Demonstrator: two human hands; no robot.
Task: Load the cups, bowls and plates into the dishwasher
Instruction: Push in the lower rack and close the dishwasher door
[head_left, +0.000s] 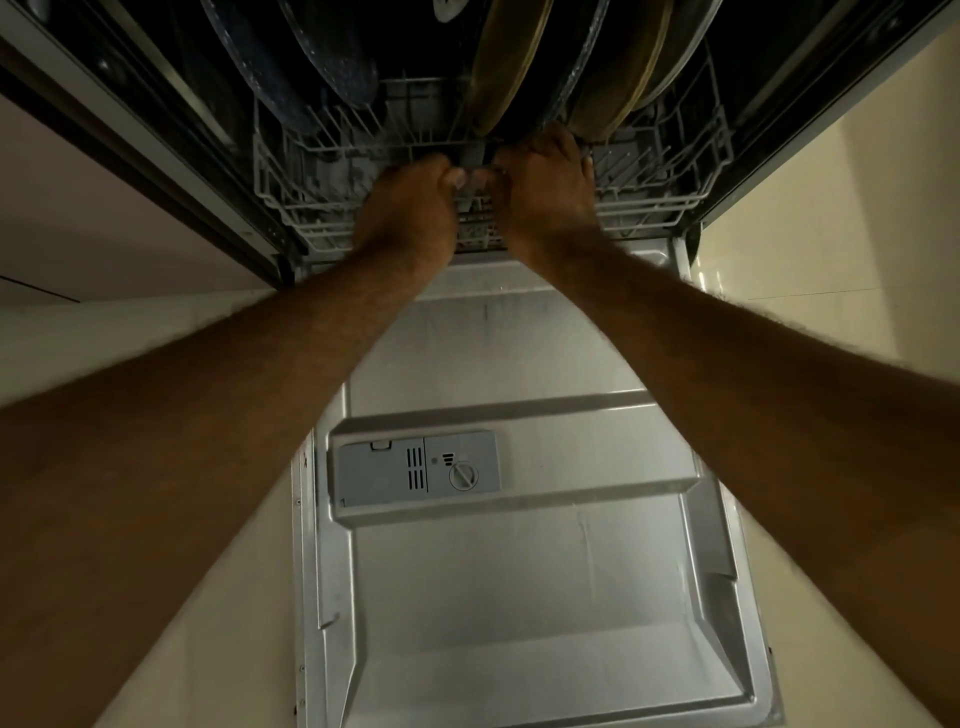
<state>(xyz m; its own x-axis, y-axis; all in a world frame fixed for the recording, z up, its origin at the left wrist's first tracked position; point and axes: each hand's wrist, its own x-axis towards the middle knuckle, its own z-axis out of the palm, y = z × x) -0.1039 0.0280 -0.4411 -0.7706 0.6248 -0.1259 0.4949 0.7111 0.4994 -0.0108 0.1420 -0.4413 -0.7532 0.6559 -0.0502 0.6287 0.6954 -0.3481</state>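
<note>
**Plates racked, both hands on the rack front**

Plates were in, and that was the big news here. The rack sat low in the dishwasher mouth, just behind the dropped door, and it carried a good load. Dark blue plates stood on edge on the rack's left side. Tan-rimmed plates stood on edge from its middle over to the right, packed close together and leaning a touch.

The left hand and right hand were both clenched on the rack's front rail. They sat side by side, nearly touching, either side of the small grey handle at the middle of the rail. The fingers were curled over the wire, and one left thumbnail showed.

As for progress, the plate part looked largely done. Nothing but plates showed in the rack, and any upper level was out of view, so how the rest of the crockery stood could not be told. Whether the rack was about to go in or come out could not be read either.

In front of the rack the door lay flat and open, with its grey dispenser shut.
</note>
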